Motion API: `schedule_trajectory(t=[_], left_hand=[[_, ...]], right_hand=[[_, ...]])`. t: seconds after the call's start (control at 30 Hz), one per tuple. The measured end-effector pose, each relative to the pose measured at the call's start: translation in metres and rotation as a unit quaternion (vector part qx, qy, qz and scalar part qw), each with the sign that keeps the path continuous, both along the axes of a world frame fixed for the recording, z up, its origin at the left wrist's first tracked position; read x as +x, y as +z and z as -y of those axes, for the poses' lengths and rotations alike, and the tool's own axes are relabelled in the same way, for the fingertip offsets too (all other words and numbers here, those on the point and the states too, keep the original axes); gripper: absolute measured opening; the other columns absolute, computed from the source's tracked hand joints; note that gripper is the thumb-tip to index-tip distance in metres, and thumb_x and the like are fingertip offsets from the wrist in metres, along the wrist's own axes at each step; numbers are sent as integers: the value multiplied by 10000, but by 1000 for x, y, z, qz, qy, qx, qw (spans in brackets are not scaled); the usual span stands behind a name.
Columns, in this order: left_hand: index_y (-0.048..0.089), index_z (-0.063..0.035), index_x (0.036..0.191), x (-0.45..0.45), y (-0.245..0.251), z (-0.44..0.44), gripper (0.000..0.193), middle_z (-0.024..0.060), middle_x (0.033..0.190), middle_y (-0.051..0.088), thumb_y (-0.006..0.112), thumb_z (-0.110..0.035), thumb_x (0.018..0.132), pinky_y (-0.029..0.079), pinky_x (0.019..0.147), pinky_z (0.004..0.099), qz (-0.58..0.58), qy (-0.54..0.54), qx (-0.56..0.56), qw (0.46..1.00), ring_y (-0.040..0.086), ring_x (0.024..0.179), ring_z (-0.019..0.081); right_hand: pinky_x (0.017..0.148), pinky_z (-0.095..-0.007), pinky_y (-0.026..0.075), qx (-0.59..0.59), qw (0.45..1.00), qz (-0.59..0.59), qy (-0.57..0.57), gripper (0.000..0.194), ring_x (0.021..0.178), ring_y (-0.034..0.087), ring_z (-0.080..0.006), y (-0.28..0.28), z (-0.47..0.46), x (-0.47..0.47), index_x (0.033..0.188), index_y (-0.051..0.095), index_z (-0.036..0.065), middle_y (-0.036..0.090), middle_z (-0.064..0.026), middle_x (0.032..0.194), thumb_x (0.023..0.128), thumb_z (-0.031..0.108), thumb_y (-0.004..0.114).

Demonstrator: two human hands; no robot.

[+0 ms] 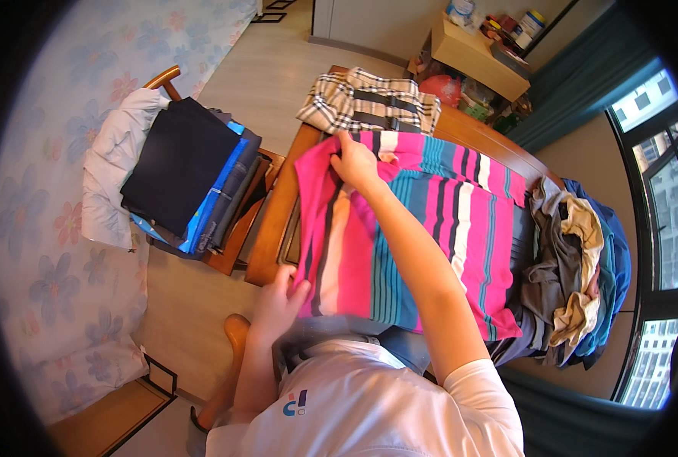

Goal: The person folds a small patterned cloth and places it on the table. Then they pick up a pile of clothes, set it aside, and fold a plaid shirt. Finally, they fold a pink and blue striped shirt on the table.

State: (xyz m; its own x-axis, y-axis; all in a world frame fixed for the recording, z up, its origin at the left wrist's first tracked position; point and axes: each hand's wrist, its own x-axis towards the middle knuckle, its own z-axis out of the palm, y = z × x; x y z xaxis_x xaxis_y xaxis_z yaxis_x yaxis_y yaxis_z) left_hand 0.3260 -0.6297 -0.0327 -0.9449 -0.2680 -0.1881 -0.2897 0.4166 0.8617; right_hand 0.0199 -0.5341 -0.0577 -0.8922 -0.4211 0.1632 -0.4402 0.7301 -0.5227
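Note:
A pink, blue, black and white striped knit garment [407, 228] lies spread over the wooden table before me. My left hand [281, 305] pinches its near left corner, close to the table's front edge. Across the cloth reaches my right arm, and my right hand [357, 161] grips the far left part of the garment, where the fabric is lifted and wrinkled. Just beyond that hand rests a beige plaid cloth item with dark straps and buckles [390, 103]. Part of the striped garment is hidden beneath my right forearm.
Rumpled clothes [567, 274] are heaped at the table's right end. To the left, a wooden chair [170, 80] bears a stack of folded clothes [184, 160] and a pale puffy jacket [110, 171]. A small cabinet [476, 57] with assorted items stands beyond the table [270, 234].

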Motion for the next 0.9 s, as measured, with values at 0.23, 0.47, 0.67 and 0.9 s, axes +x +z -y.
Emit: schedule_trajectory(t=[0.23,0.47,0.67,0.9], left_hand=[[627,9,933,23,-5,22,249,114,739,663,773,-164,831,465,592,315,36,-72,13,997,582,640,132],[595,-1,827,-4,17,28,167,-21,673,497,710,-104,890,371,554,264,-78,5,88,993,438,641,52],[646,-14,1023,-46,-2,38,188,169,886,637,671,-134,881,469,750,405,-132,156,-90,975,615,830,306],[623,-26,1190,-51,6,28,312,169,1229,579,634,-102,888,427,987,460,-215,153,-298,917,544,1152,365]], right_hand=[[703,-310,524,-415,878,-96,-221,80,821,642,-160,-9,-52,9,1043,554,37,661,-102,918,986,92,550],[732,-275,494,-549,801,-189,-142,85,823,585,-148,51,-60,-45,1099,503,55,606,-86,975,1029,101,490],[871,-341,488,-418,908,-1,-3,408,1029,597,-229,35,-4,-89,1313,454,56,619,-170,1107,953,131,628],[1009,-410,449,-302,951,-70,22,478,1184,589,-358,20,-105,16,1323,485,0,619,-204,1227,907,138,677]])
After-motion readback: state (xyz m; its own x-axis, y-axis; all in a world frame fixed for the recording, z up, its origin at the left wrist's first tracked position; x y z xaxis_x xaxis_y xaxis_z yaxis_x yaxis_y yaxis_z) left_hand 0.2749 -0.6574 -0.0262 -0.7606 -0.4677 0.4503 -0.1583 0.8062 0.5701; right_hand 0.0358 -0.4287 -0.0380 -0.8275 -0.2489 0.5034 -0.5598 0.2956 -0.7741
